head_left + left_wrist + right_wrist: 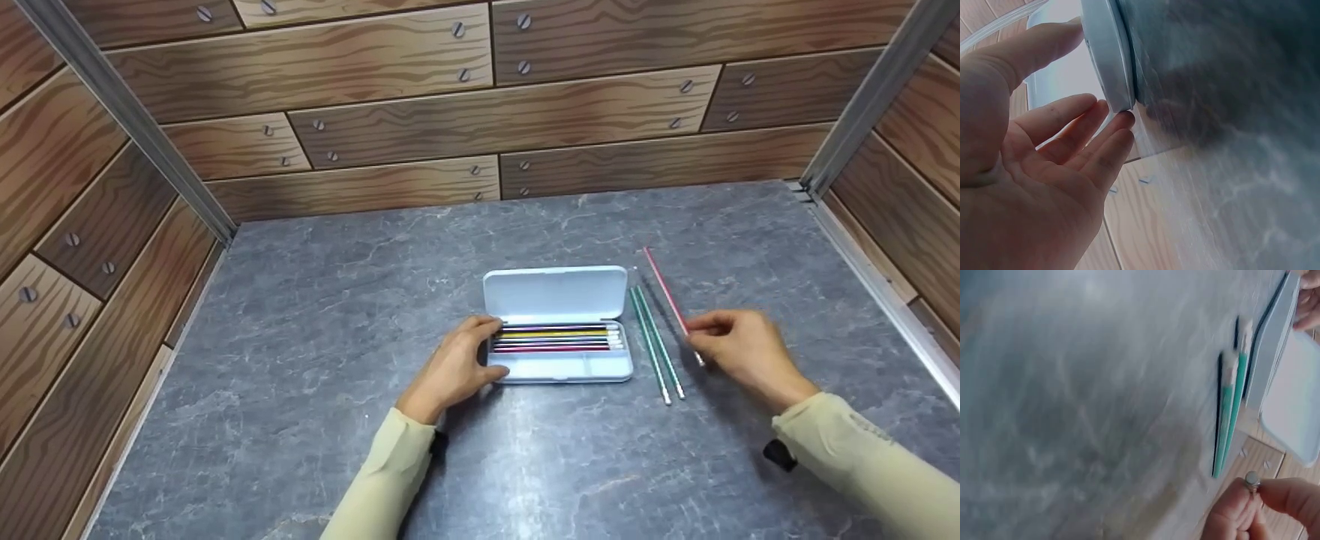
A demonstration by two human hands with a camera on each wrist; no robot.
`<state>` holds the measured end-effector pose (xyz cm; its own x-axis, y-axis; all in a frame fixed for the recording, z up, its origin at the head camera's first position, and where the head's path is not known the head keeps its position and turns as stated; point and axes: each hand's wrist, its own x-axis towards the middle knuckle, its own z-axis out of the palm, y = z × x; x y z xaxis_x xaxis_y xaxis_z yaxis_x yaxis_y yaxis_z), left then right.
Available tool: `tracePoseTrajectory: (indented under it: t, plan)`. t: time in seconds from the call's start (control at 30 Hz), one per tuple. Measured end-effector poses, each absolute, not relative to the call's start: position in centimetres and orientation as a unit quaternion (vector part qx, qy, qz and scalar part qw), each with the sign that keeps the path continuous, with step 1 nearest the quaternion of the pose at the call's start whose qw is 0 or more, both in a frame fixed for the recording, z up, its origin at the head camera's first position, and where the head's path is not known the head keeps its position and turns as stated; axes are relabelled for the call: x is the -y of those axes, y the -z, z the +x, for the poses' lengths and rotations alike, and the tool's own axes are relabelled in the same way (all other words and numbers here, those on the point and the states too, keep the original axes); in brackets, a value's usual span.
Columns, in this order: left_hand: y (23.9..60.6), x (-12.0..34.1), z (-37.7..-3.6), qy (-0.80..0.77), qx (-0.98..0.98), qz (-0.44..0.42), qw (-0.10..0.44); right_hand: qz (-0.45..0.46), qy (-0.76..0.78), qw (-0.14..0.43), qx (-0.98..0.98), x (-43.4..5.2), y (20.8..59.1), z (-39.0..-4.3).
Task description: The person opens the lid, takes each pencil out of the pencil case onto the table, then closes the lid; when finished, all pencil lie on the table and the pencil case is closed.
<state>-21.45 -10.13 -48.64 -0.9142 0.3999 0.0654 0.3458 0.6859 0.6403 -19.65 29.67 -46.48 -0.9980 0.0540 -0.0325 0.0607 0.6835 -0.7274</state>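
A light blue pencil case [547,367] lies with its lid [555,296] raised at the back. Several pencils [551,348] fill its rear compartment, their eraser ends to the right. My left hand [455,361] holds the case's left end, thumb at the front corner and fingers at the back one. To the right, my right hand [742,352] pinches a red pencil [665,289] between thumb and fingers near its eraser end. That pencil slants, its far end pointing away. In the right wrist view, the pencil's round end [1252,480] shows between the fingertips.
Two green pencils [651,352] lie side by side on the grey marbled table [315,337], between the case and my right hand. Wood-patterned walls [390,60] enclose the back and sides, with metal posts [862,97] at the corners.
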Motion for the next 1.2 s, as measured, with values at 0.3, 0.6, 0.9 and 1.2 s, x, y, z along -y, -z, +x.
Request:
tracePoseTrajectory:
  t: [0.3, 0.6, 0.9, 1.2]
  plan:
    - [48.2, 10.2, -21.5, -0.333, -0.921, 0.197, 0.045, 0.046, 0.392, 0.049, -0.918, -28.7, 47.3, -19.0]
    - [48.3, 10.2, -21.4, -0.333, -0.921, 0.198, 0.044, 0.043, 0.385, 0.076, -0.919, -28.4, 47.7, -18.8]
    - [48.4, 10.2, -21.3, -0.331, -0.922, 0.198, 0.043, 0.036, 0.377, 0.079, -0.922, -28.3, 47.7, -18.4]
    - [48.4, 10.3, -21.4, -0.331, -0.92, 0.205, 0.041, 0.028, 0.371, 0.07, -0.926, -28.1, 47.6, -18.4]
